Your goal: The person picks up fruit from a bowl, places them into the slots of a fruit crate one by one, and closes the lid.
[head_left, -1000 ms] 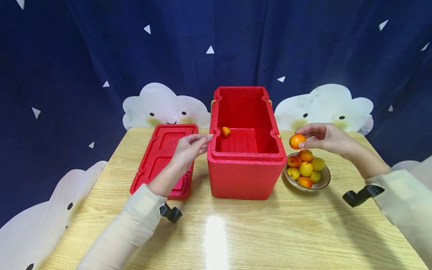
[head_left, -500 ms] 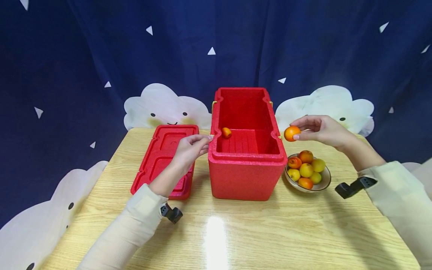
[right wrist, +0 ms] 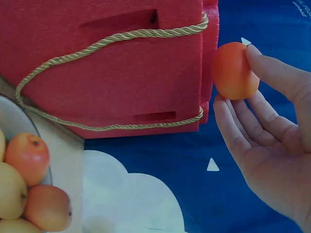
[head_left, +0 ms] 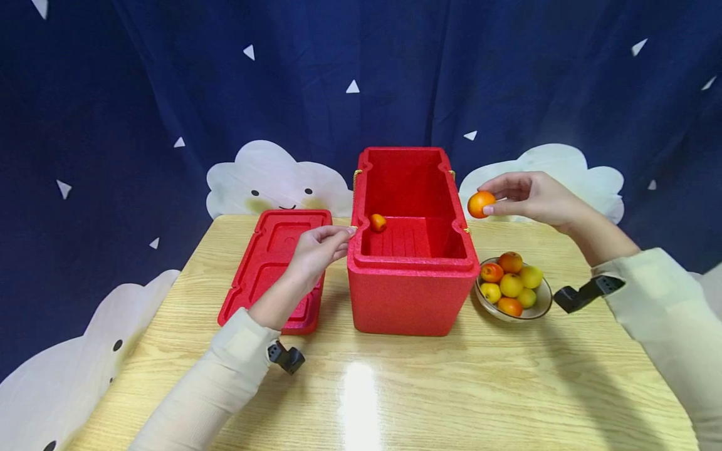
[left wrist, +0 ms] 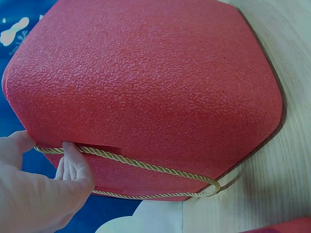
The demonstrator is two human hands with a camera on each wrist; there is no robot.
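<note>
A tall red foam box (head_left: 410,300) stands lidless at mid-table, with a small orange fruit (head_left: 378,222) on its floor at the left wall. My left hand (head_left: 320,252) grips the rim of the left wall, thumb and fingers on either side, beside the gold rope (left wrist: 146,166). In my right hand (head_left: 533,197), thumb and fingertips pinch another round orange fruit (head_left: 481,204), raised just right of the box's right rim. Below that hand sits a bowl (head_left: 544,304) of several yellow and orange fruits (head_left: 511,284).
A red foam lid (head_left: 271,269) lies flat on the wooden table (head_left: 429,388), left of the box. Another gold rope (right wrist: 146,33) loops along the box's right side. Behind the table hangs a dark blue curtain (head_left: 316,75) with white triangles and clouds.
My right hand has risen and moved left from over the bowl, carrying the orange fruit up to rim height. My left hand stays at the box rim.
</note>
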